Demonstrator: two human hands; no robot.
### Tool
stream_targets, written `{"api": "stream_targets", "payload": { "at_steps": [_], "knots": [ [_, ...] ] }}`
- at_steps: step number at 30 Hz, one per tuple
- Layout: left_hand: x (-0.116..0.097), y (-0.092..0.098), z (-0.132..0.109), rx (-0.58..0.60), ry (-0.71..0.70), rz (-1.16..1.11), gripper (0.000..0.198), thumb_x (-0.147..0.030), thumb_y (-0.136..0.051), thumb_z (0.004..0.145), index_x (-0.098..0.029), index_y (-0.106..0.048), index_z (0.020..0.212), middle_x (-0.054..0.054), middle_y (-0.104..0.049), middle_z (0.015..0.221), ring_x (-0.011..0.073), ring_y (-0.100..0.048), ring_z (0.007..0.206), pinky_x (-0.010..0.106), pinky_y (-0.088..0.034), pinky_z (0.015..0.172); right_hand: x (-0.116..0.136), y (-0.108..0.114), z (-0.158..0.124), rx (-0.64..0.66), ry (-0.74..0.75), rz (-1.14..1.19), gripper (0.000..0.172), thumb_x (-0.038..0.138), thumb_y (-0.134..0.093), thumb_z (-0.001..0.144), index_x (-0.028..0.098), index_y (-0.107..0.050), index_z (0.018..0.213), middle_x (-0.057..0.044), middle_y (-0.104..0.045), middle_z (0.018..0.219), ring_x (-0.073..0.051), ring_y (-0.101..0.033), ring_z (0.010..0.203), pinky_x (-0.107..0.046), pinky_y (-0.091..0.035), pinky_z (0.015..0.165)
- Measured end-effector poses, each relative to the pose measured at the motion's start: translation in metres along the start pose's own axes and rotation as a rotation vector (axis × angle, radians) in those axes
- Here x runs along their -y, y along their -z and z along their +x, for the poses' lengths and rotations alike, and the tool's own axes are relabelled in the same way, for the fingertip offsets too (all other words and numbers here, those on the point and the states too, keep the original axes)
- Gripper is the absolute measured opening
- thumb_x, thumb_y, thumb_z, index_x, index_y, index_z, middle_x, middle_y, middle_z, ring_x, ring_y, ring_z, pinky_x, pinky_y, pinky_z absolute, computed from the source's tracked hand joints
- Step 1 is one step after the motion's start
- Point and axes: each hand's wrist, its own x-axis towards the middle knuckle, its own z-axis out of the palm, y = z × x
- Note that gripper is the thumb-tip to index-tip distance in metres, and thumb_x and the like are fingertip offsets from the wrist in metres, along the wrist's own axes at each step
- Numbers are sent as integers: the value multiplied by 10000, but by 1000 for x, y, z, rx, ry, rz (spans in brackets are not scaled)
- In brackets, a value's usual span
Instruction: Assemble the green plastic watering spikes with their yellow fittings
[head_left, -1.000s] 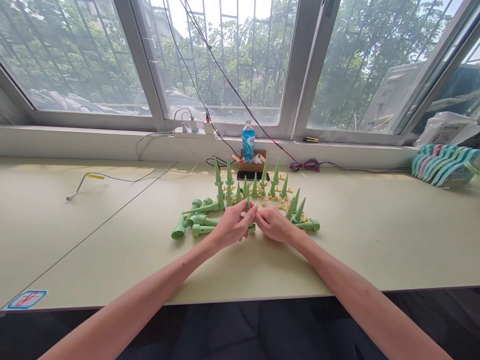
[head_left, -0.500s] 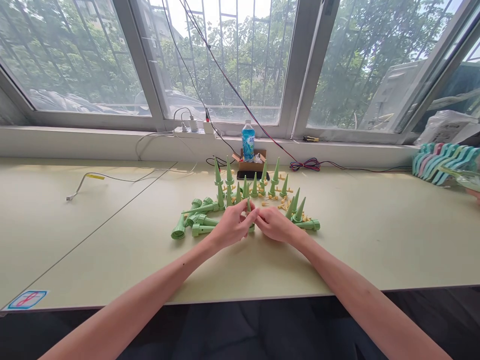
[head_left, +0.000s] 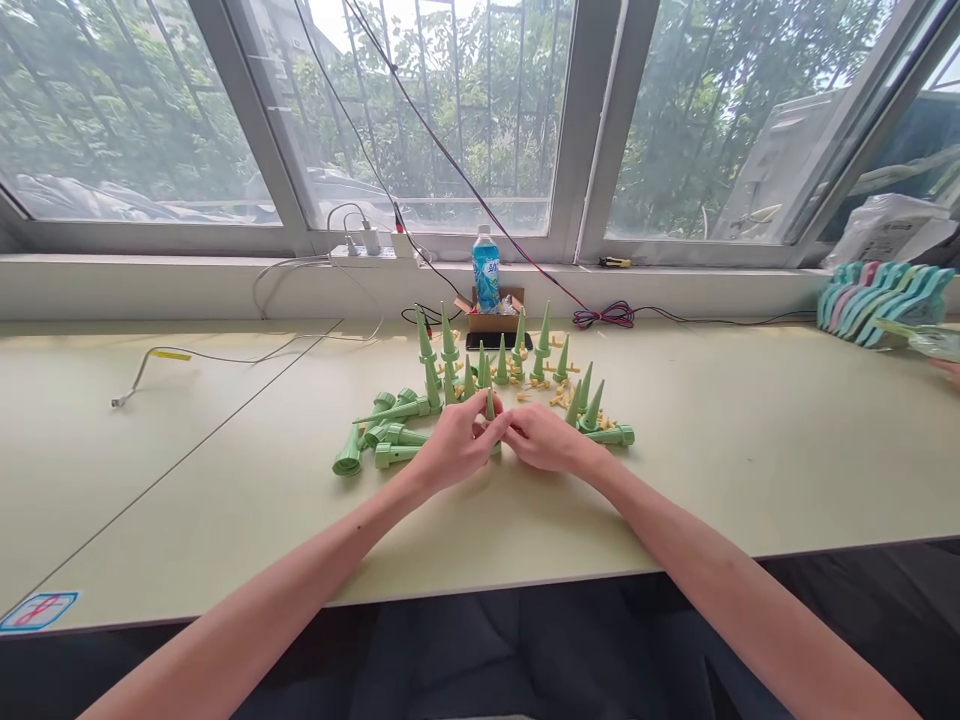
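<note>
A green plastic watering spike (head_left: 490, 405) stands upright between my hands, its pointed tip up. My left hand (head_left: 456, 440) is closed around it with thumb and fingers. Pressed close against its right side, my right hand (head_left: 546, 437) has its fingers pinched together; whatever they may hold is hidden. Several more green spikes (head_left: 448, 345) stand point-up behind my hands. To the left, other spikes (head_left: 401, 436) lie on their sides in a pile. Small yellow valve pieces (head_left: 560, 396) are scattered among the standing spikes, and one spike (head_left: 616, 436) lies at the right.
A blue bottle (head_left: 487, 275) stands by a small cardboard box (head_left: 491, 322) at the back, with a dark phone (head_left: 480, 342) in front. Cables (head_left: 604, 315) run along the table's rear. Pastel hangers (head_left: 881, 305) are stacked far right. The pale table (head_left: 750, 470) ends near my forearms.
The view has shifted slightly, so everything sits a little further left. My hands stay together at the same upright spike, with hardly any visible finger movement.
</note>
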Motion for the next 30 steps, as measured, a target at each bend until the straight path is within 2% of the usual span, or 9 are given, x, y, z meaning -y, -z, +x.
{"api": "stream_targets", "payload": {
  "at_steps": [6, 11, 17, 20, 25, 30],
  "knots": [
    [-1, 1, 0, -4, -2, 9, 263, -445, -430, 928, -201, -487, 848, -74, -489, 459, 96, -484, 353, 190, -370, 373, -3, -1, 0, 5, 24, -21, 311, 182, -389, 947, 163, -504, 658, 25, -467, 569, -84, -339, 513, -229, -263, 537],
    [2, 0, 1, -38, 7, -43, 280, -447, -410, 939, -200, -464, 820, -63, -516, 522, 84, -476, 331, 186, -352, 327, -4, -3, 1, 9, 20, 33, 396, 238, -354, 979, 159, -484, 614, 13, -512, 556, -81, -410, 518, -221, -299, 565],
    [4, -1, 1, -79, -13, -69, 313, -453, -425, 934, -190, -421, 765, -31, -592, 650, 56, -484, 339, 175, -345, 332, -6, -5, 1, -1, -2, 114, 475, 314, -335, 992, 163, -447, 555, 26, -485, 507, -75, -411, 487, -215, -324, 566],
    [2, -1, 2, -108, -11, -76, 324, -454, -432, 931, -188, -418, 747, -36, -577, 627, 56, -485, 340, 175, -351, 336, -5, -6, 1, -41, -9, 114, 469, 346, -335, 991, 169, -435, 569, 26, -469, 521, -79, -393, 497, -222, -304, 547],
    [-2, -1, 4, -224, 15, -98, 287, -430, -438, 932, -189, -460, 778, -56, -549, 580, 57, -475, 318, 178, -355, 339, -5, -8, 3, -187, -5, 72, 429, 415, -411, 962, 191, -376, 598, 50, -361, 514, -88, -286, 493, -235, -235, 499],
    [-3, -2, 4, -263, 53, -104, 267, -417, -456, 923, -196, -453, 774, -75, -498, 498, 72, -476, 306, 173, -329, 320, -7, -9, 4, -222, 20, 104, 369, 362, -393, 972, 188, -411, 647, 38, -427, 559, -90, -341, 518, -220, -279, 526]
  ]
}}
